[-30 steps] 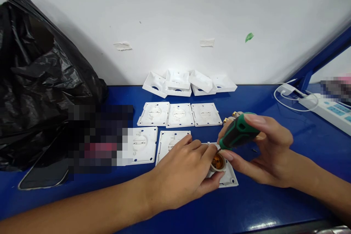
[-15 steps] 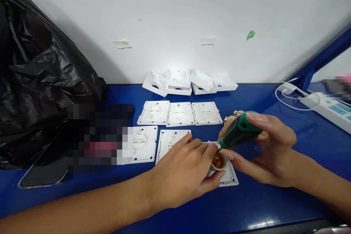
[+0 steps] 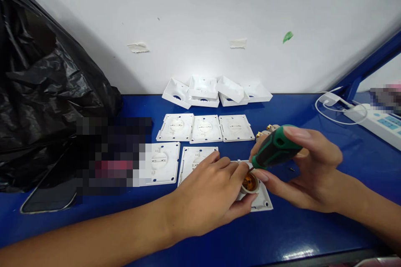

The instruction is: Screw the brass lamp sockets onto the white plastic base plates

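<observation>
My left hand (image 3: 209, 194) is closed around a round lamp socket (image 3: 249, 183) with a brassy inside. The socket sits on a white square base plate (image 3: 265, 202), partly covered by my fingers. In my right hand (image 3: 313, 175) is a screwdriver with a green and black handle (image 3: 275, 148), tilted down to the left. Its shaft reaches down beside the socket's rim; the tip is hidden behind my left fingers. A small dark screw (image 3: 292, 169) lies on the blue table behind my right thumb. More sockets (image 3: 268, 130) with brass parts stand behind the handle, partly hidden.
Several white base plates (image 3: 205, 128) lie in two rows on the table (image 3: 140, 225). White square covers (image 3: 203, 87) are heaped against the wall. A black plastic bag (image 3: 53, 79) and a phone (image 3: 50, 196) are at left, a power strip (image 3: 384, 121) with a white cable at right.
The screwdriver handle has leaned very slightly to the right with my right hand. My left hand stays on the socket. The whole view has shifted a little.
</observation>
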Motion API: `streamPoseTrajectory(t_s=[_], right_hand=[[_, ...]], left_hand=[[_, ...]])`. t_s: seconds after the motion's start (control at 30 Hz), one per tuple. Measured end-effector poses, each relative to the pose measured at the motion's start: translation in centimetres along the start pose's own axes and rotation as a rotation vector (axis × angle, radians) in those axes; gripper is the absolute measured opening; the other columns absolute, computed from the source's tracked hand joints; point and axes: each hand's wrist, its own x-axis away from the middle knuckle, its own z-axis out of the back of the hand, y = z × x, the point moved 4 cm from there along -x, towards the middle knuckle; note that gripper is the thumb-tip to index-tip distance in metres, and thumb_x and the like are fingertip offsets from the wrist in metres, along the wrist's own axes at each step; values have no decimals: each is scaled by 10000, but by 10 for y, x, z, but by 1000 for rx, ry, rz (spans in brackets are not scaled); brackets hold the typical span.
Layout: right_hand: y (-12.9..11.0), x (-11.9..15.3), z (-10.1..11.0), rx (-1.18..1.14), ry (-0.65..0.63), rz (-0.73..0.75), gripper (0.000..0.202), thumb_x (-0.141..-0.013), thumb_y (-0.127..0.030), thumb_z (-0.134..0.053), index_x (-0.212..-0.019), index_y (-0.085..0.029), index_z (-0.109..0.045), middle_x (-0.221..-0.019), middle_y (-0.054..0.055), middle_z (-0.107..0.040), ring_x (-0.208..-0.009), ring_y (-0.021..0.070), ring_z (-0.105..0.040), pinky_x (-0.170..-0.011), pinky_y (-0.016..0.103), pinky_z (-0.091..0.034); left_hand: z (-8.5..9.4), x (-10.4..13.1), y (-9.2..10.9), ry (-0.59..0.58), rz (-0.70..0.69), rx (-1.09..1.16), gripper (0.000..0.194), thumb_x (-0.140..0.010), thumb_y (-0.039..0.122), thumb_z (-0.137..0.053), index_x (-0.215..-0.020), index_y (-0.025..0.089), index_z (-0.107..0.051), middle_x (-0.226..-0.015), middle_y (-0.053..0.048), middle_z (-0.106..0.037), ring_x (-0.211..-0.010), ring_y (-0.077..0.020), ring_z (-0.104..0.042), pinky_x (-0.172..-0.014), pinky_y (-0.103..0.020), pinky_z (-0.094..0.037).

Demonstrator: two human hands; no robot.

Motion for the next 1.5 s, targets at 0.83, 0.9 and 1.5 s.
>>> streamPoseTrajectory(t_s=[0.83,0.9,1.5], right_hand=[[3,3,0,-39,-13,57,994,-890,-92,-754,-1646,-355,-164,-1419,15,-625,-807,140,-702,-732,294,-641],[4,3,-1,-36,-7,56,994,-894,-103,-753,-1645,-367,-159,-1387,11,-638,-788,142,-695,-706,297,-637],[5,4,0,-63,-28,45,1039,-867,-103,-783,-1642,-391,-153,-1548,4,-539,-822,150,-722,-741,303,-654]], left_hand=[[-1,0,1,13,-18,-7,229,-1019,371,-608,-880,199,-550,-852,-16,-696,-789,-229,-690,-895,-432,-485],[-1,0,1,9,-23,-7,222,-1019,374,-607,-893,198,-555,-857,-16,-699,-788,-229,-688,-891,-434,-486],[1,0,1,9,-28,-3,201,-1026,379,-613,-979,188,-574,-914,-24,-723,-832,-243,-705,-912,-443,-476]])
